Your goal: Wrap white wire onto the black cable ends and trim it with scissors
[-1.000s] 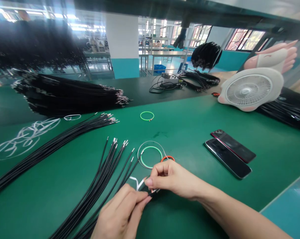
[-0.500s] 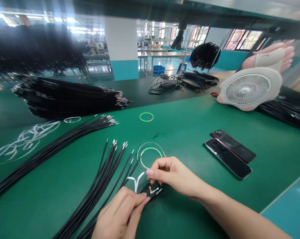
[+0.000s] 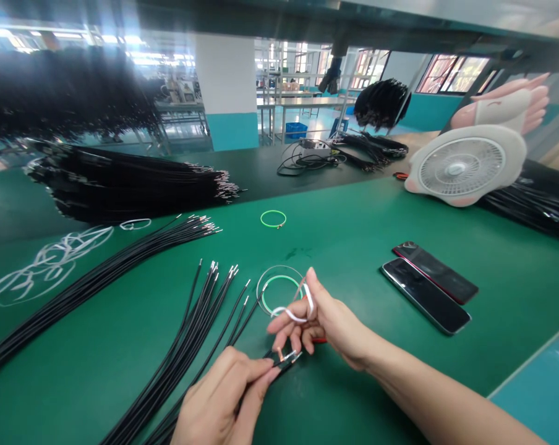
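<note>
Left hand (image 3: 219, 395) pinches wires (image 3: 284, 361) (right (image 3: 330, 327): white loop (image 3: 291, 315))

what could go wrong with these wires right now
The white strand only hangs looped over the right hand, so it might slip off or snag. The bare metal tips of the black wires pinched in the left hand could catch on the loose wire bundle beside it.

A white pillar (image 3: 226, 68) banded in teal is set beyond the green worktop (image 3: 354, 247); daylight is admitted through far windows (image 3: 453, 73), and steel benches (image 3: 302, 105) are lined up under strip lights (image 3: 70, 38).
</note>
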Demonstrator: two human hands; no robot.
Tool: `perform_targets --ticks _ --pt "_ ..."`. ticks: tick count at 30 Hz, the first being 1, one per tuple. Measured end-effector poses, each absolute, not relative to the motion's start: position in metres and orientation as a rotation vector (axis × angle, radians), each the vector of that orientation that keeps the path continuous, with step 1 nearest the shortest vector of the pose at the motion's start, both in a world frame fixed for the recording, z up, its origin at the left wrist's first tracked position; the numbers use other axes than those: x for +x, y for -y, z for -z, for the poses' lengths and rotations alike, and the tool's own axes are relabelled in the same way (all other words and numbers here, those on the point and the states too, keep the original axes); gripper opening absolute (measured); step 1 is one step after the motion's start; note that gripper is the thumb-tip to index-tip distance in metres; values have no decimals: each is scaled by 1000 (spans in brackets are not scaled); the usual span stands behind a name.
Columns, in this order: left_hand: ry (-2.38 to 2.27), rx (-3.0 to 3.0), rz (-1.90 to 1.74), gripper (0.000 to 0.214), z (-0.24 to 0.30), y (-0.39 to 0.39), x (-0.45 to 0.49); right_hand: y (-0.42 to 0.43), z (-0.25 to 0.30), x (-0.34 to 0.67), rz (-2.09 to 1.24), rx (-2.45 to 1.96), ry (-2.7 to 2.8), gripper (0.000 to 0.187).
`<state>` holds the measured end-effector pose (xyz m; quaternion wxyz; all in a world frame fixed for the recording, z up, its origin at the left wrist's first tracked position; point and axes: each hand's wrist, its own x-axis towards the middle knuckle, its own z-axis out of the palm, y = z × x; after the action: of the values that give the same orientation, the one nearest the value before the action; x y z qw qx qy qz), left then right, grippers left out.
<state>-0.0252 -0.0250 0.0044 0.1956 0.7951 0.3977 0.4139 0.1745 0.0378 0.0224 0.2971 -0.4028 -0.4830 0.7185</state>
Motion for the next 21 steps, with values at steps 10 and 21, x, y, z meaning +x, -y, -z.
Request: perform_targets --ticks 10,21 --pt "-1088 2243 -1196 31 -2 24 -26 -42 -16 172 -1681 -1166 1162 49" --pt "-1080 2244 -1193 32 0 22 -25 -48 -16 176 -1310 -958 1252 39"
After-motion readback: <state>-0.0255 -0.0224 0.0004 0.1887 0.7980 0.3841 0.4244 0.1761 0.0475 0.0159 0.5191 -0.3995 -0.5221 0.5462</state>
